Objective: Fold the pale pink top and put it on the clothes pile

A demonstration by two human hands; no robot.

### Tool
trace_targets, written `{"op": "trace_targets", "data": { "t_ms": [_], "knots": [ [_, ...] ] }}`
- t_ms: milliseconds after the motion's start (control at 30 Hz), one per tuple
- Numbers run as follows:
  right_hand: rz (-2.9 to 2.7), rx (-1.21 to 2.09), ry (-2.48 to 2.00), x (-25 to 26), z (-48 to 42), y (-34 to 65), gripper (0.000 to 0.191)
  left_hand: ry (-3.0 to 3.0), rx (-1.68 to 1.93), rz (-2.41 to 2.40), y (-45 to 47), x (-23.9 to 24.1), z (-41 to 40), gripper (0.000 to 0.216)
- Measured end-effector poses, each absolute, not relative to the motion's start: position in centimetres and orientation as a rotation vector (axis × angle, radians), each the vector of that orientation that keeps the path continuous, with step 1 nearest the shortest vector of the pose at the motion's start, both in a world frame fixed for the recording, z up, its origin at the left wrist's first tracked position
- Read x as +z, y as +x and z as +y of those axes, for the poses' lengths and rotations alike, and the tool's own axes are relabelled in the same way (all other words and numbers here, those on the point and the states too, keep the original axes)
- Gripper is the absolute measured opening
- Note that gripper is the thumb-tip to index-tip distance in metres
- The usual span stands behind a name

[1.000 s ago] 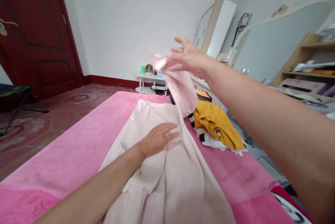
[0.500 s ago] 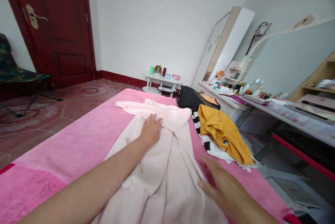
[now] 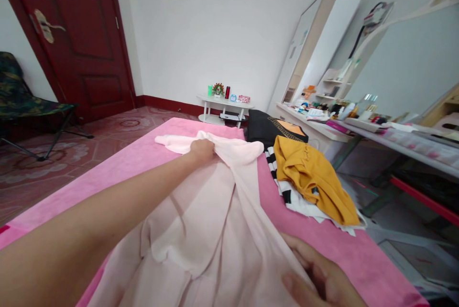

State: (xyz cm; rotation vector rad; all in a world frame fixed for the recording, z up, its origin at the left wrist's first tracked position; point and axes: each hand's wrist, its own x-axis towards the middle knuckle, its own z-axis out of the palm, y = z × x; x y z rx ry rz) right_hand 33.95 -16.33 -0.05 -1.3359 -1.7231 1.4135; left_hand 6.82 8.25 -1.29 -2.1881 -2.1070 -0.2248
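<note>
Work on the pale pink garment (image 3: 199, 204) looks partway along: one broad panel lies doubled over the body, with a sleeve-like strip set crosswise at the far end, while the lower part toward 6 o'clock is loose, creased and not squared up, so shaping and flattening seem to be what is left. The garment lies on a pink plush blanket (image 3: 118, 182), running from the centre of the view down to 6 o'clock. The left hand (image 3: 202, 150), just off centre toward 8 o'clock, is clenched on the cloth near the far end, bunching it into small ridges. The right hand (image 3: 326, 271), between 4 and 5 o'clock, has thumb and curled fingers about the near side edge; I cannot tell whether they pinch it. The fabric looks soft, matte and fairly thin, draping in long shallow folds, with a ragged-looking step where layers overlap. Toward 4 o'clock, a mustard-yellow top (image 3: 311, 178) with lettering slumps in thick rounded folds over a black-and-white garment (image 3: 299, 205). Near 3 o'clock, a black garment (image 3: 260, 127) with a patterned band and orange patch lies as a smoother, low mound.
</note>
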Motion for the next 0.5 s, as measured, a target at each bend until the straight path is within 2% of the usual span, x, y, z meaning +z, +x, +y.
{"op": "trace_targets", "data": {
  "t_ms": [233,500],
  "knots": [
    [-1.518,1.695,-1.021,2.3,-15.7,29.1,0.056,-2.072,-0.511,-2.034,4.2,2.1,9.5,0.031],
    [-1.576,1.836,-0.827,0.4,-15.6,23.8,0.053,-2.037,-0.655,-1.856,0.2,-0.5,7.2,0.031]
  ]
}}
